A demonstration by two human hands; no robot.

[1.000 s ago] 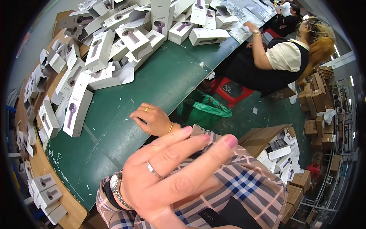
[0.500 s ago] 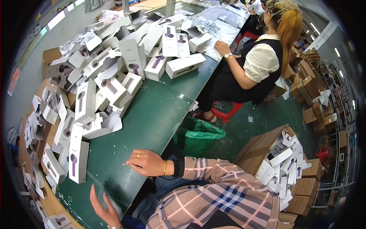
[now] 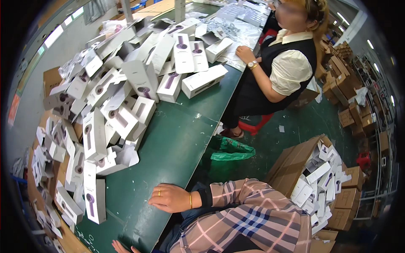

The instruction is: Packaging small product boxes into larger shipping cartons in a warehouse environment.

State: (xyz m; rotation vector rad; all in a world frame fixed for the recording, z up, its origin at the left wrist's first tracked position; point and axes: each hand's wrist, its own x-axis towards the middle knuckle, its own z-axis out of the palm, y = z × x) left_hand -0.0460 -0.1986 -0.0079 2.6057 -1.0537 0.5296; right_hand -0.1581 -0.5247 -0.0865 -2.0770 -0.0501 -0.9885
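My right hand (image 3: 171, 198) rests over the green table (image 3: 168, 147) near its edge, fingers curled together and pointing left. A tiny white spot shows at its fingertips, and whatever they may hold is hidden. Only the fingertips of my left hand (image 3: 120, 247) show at the lower edge; they are spread apart, with nothing visible in them. Nearest to my left hand stands an upright white carton (image 3: 95, 194) with a purple picture of a device. Beyond it, an open-ended white box (image 3: 120, 160) lies on its side at the front of a large heap of similar boxes.
Boxes (image 3: 122, 118) cover the table's left and far sides. Across the table's right edge sits a co-worker (image 3: 291, 67), one hand on the tabletop. A green plastic bag (image 3: 232, 150) hangs below the edge. A large carton (image 3: 291, 160) full of white boxes stands at the right.
The view has shifted, so the boxes appear lower. My left hand has moved down, mostly out of sight. My right hand stays curled by the table edge. The co-worker's head has turned.
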